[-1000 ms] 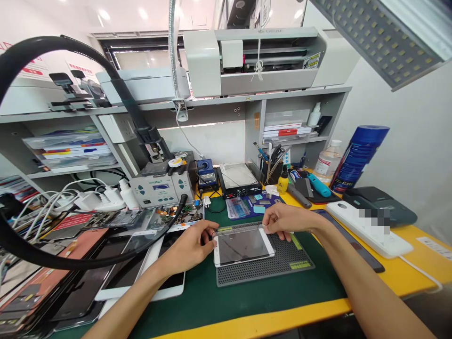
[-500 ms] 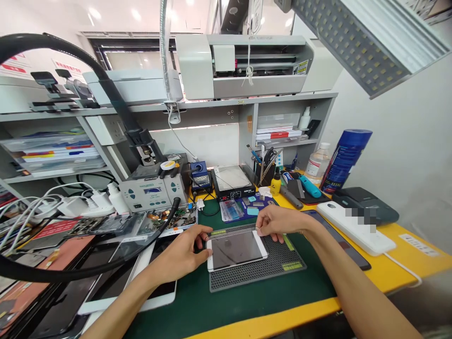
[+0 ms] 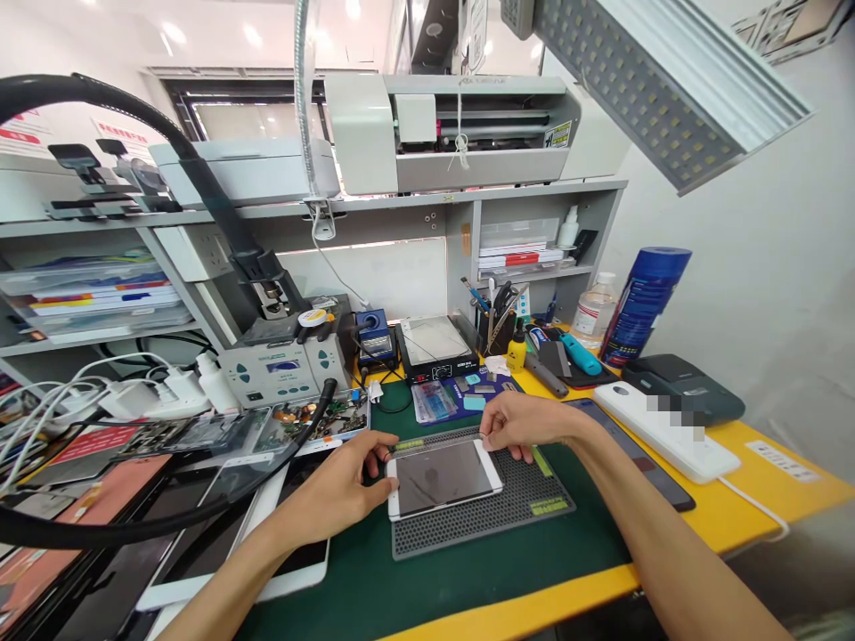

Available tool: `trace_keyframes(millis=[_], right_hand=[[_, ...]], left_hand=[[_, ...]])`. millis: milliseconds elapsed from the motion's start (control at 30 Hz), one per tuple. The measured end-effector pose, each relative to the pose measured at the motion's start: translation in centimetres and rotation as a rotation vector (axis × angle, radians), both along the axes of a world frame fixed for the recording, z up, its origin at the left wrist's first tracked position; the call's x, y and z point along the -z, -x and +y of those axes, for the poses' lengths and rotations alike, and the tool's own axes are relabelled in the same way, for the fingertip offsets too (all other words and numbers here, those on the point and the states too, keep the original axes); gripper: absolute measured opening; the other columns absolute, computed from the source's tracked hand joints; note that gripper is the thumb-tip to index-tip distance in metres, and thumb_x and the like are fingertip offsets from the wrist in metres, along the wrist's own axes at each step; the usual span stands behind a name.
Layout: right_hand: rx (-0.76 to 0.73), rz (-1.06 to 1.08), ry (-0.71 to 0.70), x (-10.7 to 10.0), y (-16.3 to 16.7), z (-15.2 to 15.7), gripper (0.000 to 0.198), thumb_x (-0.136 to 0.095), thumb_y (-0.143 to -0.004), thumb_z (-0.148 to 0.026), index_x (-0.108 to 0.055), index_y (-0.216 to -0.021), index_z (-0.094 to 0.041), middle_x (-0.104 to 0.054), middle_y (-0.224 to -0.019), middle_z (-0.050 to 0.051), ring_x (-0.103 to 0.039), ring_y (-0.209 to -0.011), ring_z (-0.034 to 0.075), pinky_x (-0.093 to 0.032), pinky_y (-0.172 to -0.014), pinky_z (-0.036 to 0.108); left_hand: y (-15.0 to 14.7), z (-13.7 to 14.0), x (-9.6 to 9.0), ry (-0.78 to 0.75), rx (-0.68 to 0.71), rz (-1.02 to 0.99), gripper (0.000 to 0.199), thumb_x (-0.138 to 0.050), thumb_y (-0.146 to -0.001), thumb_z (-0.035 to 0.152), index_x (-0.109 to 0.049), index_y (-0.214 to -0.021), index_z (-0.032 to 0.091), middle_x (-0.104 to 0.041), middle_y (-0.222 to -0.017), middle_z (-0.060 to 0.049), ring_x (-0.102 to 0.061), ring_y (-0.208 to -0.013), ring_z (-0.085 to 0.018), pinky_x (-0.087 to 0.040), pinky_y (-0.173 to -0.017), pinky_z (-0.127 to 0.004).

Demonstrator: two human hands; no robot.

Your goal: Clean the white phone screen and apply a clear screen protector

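Observation:
A white-framed tablet [image 3: 441,481] with a dark screen lies on a grey perforated mat [image 3: 468,530], slightly turned. At its left end, my left hand [image 3: 357,476] grips the edge, thumb on the near side and fingers curled by the upper corner. My right hand [image 3: 517,427] is closed in a pinch at the tablet's upper right corner, with the other fingers bent over the mat. Whether anything thin sits between those fingertips is too small to tell.
A black hose [image 3: 200,525] arcs over white tablets [image 3: 300,570] at left. A parts tray [image 3: 313,418], a hot plate [image 3: 437,347] and a tool cup [image 3: 494,325] stand behind. At right are a dark phone-like slab [image 3: 641,458] and a white power bank-like block [image 3: 668,436].
The view has shifted slightly, so everything sits a little further left and lower. Both hands keep their places at the tablet's ends; no clear movement of the tablet on the mat shows.

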State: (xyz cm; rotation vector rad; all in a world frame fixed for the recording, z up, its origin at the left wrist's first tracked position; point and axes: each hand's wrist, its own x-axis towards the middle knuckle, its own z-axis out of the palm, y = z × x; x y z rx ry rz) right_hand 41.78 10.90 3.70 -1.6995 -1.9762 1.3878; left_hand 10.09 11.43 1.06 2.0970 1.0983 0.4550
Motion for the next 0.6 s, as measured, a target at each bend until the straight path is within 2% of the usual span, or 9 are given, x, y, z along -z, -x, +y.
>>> trace_keyframes(millis=[600], right_hand=[[-0.022, 0.021, 0.002, 0.05, -0.32, 0.02, 0.033, -0.075, -0.071, -0.043, -0.063, -0.086, -0.015, -0.063, -0.062, 0.000, -0.059, -0.050, 0.013, -0.050, -0.043, 0.021]], left_hand=[[0.36, 0.03, 0.29, -0.014, 0.012, 0.001, 0.045, -0.062, -0.084, 0.040, -0.054, -0.124, 0.023, -0.061, -0.102, -0.005, -0.058, -0.087, -0.019, -0.047, -0.075, -0.030]])
